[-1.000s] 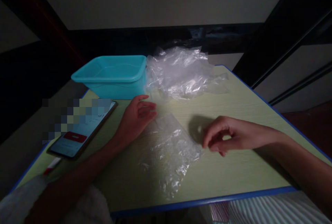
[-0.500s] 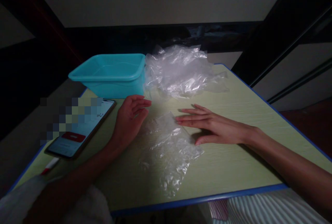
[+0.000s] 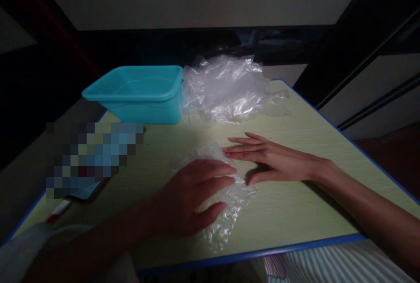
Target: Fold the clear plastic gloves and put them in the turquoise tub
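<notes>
A crinkled clear plastic bag [image 3: 226, 217] lies flat on the pale wood-grain table [image 3: 315, 204] in front of me. Over its left and middle part is my left hand [image 3: 197, 195], fingers apart and pointing right, with nothing held; whether it touches the plastic I cannot tell. My right hand [image 3: 262, 158] rests at the bag's right edge, fingers stretched out to the left, fingertips at the plastic. It is open too.
A turquoise plastic basin [image 3: 144, 110] stands at the back left. Beside it, to the right, sits a heap of clear plastic bags [image 3: 229, 90]. A phone [image 3: 85, 190], partly pixelated, lies at the left, near a white and red pen-like item [image 3: 59, 211]. Blue edging [image 3: 256, 254] borders the table.
My left hand has moved right and toward me, from beside the bag's upper left to over its middle. The right hand and the bag have stayed nearly still.
</notes>
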A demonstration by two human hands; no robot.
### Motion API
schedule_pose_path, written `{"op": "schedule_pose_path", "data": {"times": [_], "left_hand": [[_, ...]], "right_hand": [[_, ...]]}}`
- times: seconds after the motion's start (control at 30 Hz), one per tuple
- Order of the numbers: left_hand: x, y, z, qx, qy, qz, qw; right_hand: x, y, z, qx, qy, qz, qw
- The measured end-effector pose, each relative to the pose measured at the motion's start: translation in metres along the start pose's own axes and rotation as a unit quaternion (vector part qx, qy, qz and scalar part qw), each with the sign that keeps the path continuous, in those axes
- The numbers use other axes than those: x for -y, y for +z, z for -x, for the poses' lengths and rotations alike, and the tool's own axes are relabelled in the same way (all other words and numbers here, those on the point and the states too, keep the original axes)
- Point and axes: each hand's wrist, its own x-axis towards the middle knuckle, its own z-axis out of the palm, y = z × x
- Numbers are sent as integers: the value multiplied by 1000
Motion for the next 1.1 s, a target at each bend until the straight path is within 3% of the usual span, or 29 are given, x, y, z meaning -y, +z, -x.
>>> {"op": "schedule_pose_path", "data": {"times": [0.13, 0.27, 0.37, 0.6, 1.1], "left_hand": [[-7, 6, -2, 132, 37, 7, 990], [-7, 10, -3, 185, 36, 12, 982], [-6, 12, -6, 196, 42, 7, 980], [-7, 17, -16, 180, 76, -9, 981], [-10, 13, -17, 240, 37, -14, 970]], "right_hand": [[-1, 0, 1, -24, -10, -25, 999], [1, -3, 4, -91, -53, -113, 988], [3, -8, 6, -127, -80, -189, 970], [1, -6, 12, -144, -65, -276, 948], [5, -2, 13, -104, -77, -271, 954]]}}
